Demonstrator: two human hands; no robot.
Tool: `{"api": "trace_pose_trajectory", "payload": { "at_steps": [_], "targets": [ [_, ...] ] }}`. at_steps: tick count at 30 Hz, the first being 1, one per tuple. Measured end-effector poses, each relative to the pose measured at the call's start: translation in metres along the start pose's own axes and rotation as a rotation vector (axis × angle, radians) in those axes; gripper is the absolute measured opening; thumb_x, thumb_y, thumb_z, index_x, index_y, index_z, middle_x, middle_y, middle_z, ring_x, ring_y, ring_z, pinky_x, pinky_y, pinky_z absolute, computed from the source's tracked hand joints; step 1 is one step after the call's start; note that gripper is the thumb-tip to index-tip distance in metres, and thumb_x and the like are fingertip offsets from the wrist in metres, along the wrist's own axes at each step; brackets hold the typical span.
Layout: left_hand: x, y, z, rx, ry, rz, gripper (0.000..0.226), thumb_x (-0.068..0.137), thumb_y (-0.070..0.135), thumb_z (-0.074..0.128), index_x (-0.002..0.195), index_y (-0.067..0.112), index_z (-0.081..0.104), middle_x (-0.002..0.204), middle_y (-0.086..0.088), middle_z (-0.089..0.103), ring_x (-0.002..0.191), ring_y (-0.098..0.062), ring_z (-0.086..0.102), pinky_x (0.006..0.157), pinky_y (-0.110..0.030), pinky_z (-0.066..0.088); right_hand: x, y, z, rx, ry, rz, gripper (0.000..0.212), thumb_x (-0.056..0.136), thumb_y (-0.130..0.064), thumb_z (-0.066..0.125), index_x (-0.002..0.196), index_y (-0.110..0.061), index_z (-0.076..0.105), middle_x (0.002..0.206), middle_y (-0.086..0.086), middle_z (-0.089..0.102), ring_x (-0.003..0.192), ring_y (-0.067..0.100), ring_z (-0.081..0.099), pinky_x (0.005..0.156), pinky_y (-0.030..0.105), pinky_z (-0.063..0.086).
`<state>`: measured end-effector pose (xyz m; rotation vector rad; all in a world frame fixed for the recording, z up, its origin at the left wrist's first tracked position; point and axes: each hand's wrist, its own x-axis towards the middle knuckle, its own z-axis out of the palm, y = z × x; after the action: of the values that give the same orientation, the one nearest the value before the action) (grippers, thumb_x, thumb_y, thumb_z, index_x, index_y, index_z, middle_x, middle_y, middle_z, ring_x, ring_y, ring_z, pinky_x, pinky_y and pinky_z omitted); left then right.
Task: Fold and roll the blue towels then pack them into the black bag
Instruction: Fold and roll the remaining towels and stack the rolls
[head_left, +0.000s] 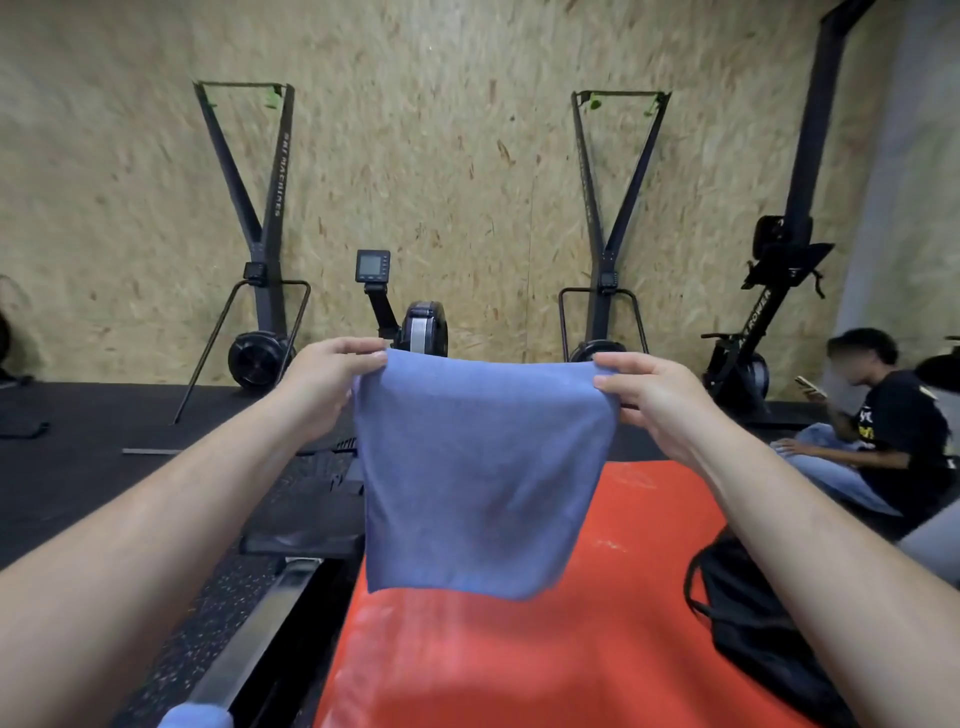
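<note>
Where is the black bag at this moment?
In the head view, the black fabric bag lies at lower right on the flat orange-red mat, to the right of the hanging blue cloth towel.

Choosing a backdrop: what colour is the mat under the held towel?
Orange-red mat, clearest in the head view.
</note>
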<state>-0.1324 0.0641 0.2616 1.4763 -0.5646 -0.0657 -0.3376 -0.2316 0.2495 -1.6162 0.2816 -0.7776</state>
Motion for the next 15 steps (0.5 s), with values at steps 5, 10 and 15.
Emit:
{"api": "trace_pose_trajectory", "payload": {
  "at_steps": [5,10,15],
  "targets": [
    [-0.016,0.003,-0.012,0.209,-0.029,0.114,0.023,0.082,0.013,0.079,0.100,0.028,0.075,0.112,0.005,0.071,0.111,-0.015,0.064,0.102,-0.039,0.050,-0.021,-0.015,-0.019,0.017,-0.111,-0.022,0.040,0.075,0.003,0.079,0.112,-0.011,0.072,0.112,0.013,0.072,0.102,0.023,0.072,0.086,0.036,0.056],
    [-0.020,-0.004,-0.001,0.660,0.069,0.283,0.007,0.093,0.026,0.068,0.098,0.024,0.071,0.095,0.008,0.067,0.090,-0.010,0.061,0.072,-0.030,0.049,-0.023,-0.017,-0.017,-0.380,-0.062,-0.061,0.017,0.083,-0.007,0.076,0.093,-0.021,0.076,0.082,-0.002,0.077,0.083,0.014,0.072,0.077,0.030,0.056],
    [0.010,-0.033,-0.004,0.810,0.061,0.289,0.016,0.093,0.029,0.067,0.083,0.017,0.065,0.089,-0.005,0.061,0.079,-0.021,0.056,0.060,-0.027,0.037,-0.003,0.000,-0.003,-0.716,-0.037,-0.104,0.009,0.092,-0.021,0.067,0.086,-0.022,0.074,0.081,-0.006,0.072,0.067,0.005,0.059,0.060,0.023,0.041]
  ]
}}
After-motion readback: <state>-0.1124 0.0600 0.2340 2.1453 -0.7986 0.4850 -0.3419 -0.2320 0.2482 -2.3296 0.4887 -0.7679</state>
